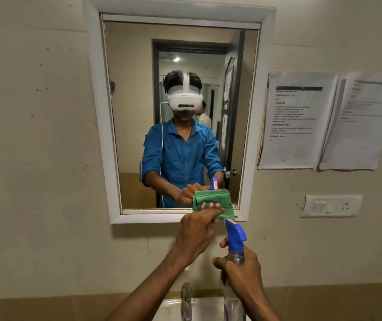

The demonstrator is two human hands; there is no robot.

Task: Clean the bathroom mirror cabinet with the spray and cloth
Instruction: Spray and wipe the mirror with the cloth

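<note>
Basin [173, 308] with tap [186, 297], lowest in view. Right hand [243, 274]: grip curled round the neck of the spray bottle [235, 245] (clear body, blue trigger head), held upright above the basin. Left hand [195, 232]: grip holding the folded green cloth [224, 210], pressed to the bottom right corner of the mirror cabinet [97, 112], white-framed. On the wall to the right: switch plate [331, 206]; two printed sheets [299, 121] above it.
</note>
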